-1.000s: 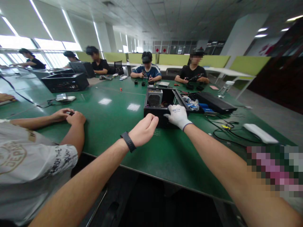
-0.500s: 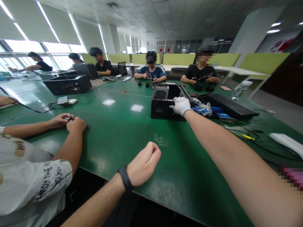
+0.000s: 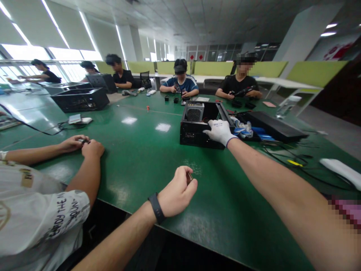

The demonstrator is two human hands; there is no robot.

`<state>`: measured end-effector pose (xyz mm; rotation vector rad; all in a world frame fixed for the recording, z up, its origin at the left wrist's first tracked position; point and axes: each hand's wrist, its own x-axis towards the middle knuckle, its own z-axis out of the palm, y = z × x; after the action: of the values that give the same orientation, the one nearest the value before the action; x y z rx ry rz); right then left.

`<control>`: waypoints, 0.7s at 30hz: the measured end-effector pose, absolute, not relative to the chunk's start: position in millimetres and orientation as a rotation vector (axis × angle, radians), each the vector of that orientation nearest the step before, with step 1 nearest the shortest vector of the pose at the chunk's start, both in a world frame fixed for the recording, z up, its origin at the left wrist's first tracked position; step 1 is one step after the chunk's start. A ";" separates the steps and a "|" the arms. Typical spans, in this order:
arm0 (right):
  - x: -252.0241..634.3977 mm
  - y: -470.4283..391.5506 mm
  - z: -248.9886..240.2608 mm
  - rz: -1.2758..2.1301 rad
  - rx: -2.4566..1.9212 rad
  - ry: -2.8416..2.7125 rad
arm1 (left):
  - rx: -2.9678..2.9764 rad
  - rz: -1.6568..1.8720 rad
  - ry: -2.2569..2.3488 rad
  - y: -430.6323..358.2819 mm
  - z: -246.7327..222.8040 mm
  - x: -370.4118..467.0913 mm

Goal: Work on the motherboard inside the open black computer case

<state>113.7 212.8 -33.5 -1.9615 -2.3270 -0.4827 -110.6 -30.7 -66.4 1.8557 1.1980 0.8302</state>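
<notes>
My left hand point(image 3: 180, 192), bare and with a dark band at the wrist, is closed over the green table point(image 3: 135, 169). A small metallic piece point(image 3: 190, 176) shows between its thumb and fingers; what it is I cannot make out. My right hand point(image 3: 220, 131), in a white glove, grips the near right edge of a black computer case point(image 3: 194, 133). The case lies open at the top, and a grey power supply point(image 3: 194, 112) sits inside it at the left.
Blue and white gloves point(image 3: 244, 129) and a black panel point(image 3: 276, 126) lie right of the case, with cables point(image 3: 299, 162) nearer. Another person's hands point(image 3: 84, 145) rest at the left. Two more cases point(image 3: 80, 101) stand behind. A clear bottle point(image 3: 287, 107) stands far right.
The near end of the case has shifted slightly toward me and right, with my gloved hand on it. My left hand has moved a little right, and the metallic piece now shows.
</notes>
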 end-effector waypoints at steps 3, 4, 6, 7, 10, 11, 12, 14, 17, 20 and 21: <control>113.5 178.7 -36.8 -0.488 -1.923 -2.330 | 1.982 0.953 1.208 -21.2 -48.0 -109.8; 112.8 165.1 -37.8 -0.493 -1.910 -2.331 | 2.018 0.997 1.215 -18.6 -39.4 -109.6; 111.0 134.9 -39.5 -0.507 -1.884 -2.331 | 2.087 1.092 1.241 -14.0 -20.1 -108.8; 110.0 118.6 -40.1 -0.517 -1.871 -2.331 | 2.141 1.096 1.260 -11.8 -10.3 -108.1; 107.5 66.9 -41.5 -0.548 -1.831 -2.331 | 2.294 1.080 1.340 -4.7 14.7 -103.2; 107.0 49.0 -41.7 -0.557 -1.820 -2.330 | 2.322 1.045 1.396 -2.1 20.4 -100.3; 106.7 30.9 -41.8 -0.564 -1.809 -2.331 | 2.348 0.996 1.453 0.7 24.7 -96.7; 106.5 -5.6 -41.3 -0.573 -1.784 -2.334 | 2.397 0.885 1.548 5.9 29.2 -87.3; 106.6 -59.1 -39.7 -0.572 -1.750 -2.341 | 2.434 0.626 1.662 11.5 29.3 -68.9; 106.5 -107.4 -38.5 -0.551 -1.732 -2.346 | 2.513 0.220 1.712 12.7 26.8 -48.6; 106.6 -121.7 -38.4 -0.535 -1.727 -2.345 | 2.548 0.084 1.701 12.3 25.7 -42.2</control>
<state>106.6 -121.7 -38.4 -1.7266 -2.3453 -0.5347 -42.2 12.3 25.7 2.5475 1.7014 0.0837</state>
